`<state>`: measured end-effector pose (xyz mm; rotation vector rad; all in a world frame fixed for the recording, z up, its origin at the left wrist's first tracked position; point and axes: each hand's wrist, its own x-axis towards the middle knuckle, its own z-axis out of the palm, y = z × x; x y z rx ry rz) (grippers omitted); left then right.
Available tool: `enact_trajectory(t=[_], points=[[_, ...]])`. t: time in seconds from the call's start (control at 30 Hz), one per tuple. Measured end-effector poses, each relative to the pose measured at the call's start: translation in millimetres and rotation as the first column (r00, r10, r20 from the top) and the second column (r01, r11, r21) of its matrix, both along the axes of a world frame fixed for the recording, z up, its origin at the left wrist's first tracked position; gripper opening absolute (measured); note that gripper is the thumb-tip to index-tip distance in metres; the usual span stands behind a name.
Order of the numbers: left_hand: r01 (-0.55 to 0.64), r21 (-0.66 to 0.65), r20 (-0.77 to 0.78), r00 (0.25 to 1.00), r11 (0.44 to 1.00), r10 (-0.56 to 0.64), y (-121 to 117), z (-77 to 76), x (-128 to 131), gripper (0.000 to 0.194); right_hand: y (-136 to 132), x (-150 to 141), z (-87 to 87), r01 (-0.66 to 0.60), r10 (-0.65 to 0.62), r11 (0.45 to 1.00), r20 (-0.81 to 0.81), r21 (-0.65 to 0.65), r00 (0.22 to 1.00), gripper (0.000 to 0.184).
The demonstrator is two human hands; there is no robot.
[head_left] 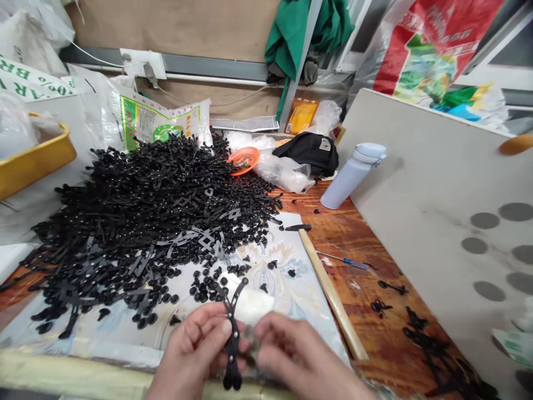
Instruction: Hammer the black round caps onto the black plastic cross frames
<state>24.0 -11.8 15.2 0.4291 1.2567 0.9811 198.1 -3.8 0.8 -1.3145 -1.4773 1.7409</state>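
Thus: held in L hand [194, 350], fingers closed, one blk hinged plastic strip [233, 344], above front of printed sheet [287, 272] | R hand [300, 355] curled against strip, grip unclear | bulk unhandled: big heap of blk strips [137, 205], loose blk studs [204, 289] alongside

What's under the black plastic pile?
The black plastic pile lies partly on a printed white sheet and partly on a wooden table; whatever is beneath its thick middle is covered.
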Motion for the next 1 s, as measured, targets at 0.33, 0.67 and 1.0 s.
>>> enact_trajectory(t=[0.33,0.67,1.0], points=[[0.006,0.113,0.030,1.000,0.994,-0.009,-6,-6.5,11,0.045,-16,-15,-17.5,-0.021,0.016,0.996,-0.063,-0.085,0.998,0.024],[0.071,0.023,0.117,0.990,0.997,-0.074,-12,-0.8,8,0.035,-34,-4,-12.3,0.060,-0.054,0.984,0.046,-0.166,0.998,0.034],[0.055,-0.025,-0.007,0.998,0.998,-0.055,-14,-11.4,12,0.040,-16,10,-8.4,0.145,-0.151,0.987,-0.087,-0.065,0.985,0.038]])
